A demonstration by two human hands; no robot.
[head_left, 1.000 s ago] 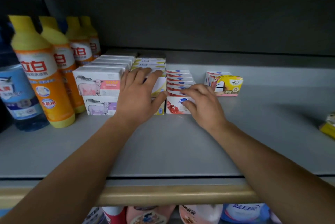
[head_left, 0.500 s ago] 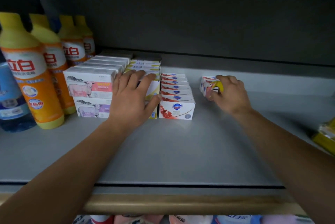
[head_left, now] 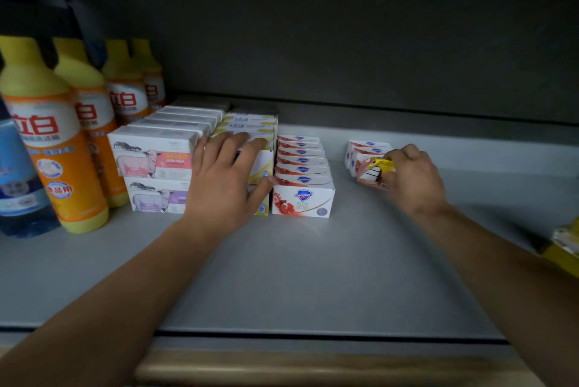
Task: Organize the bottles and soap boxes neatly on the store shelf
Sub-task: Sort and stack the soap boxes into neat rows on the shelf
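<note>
On the grey shelf (head_left: 313, 270) stand rows of soap boxes: white boxes with a sheep picture (head_left: 153, 161), yellow-and-white boxes (head_left: 250, 123), and a row of red-and-white boxes (head_left: 302, 195). My left hand (head_left: 225, 183) lies flat against the front of the yellow-and-white stack, fingers straight. To the right, my right hand (head_left: 410, 176) grips a yellow-and-white soap box (head_left: 374, 172), tilted, in front of two more red-and-white boxes (head_left: 365, 148). Several orange bottles with yellow caps (head_left: 50, 136) line the left.
A blue bottle (head_left: 18, 189) stands at the far left edge. A yellow package (head_left: 564, 249) lies at the right edge of the shelf. The shelf has a wooden front lip (head_left: 297, 368) and a dark back wall.
My right hand left the front red-and-white box, moved right to the separate boxes and took hold of the yellow one. My left hand stayed on the yellow-and-white stack.
</note>
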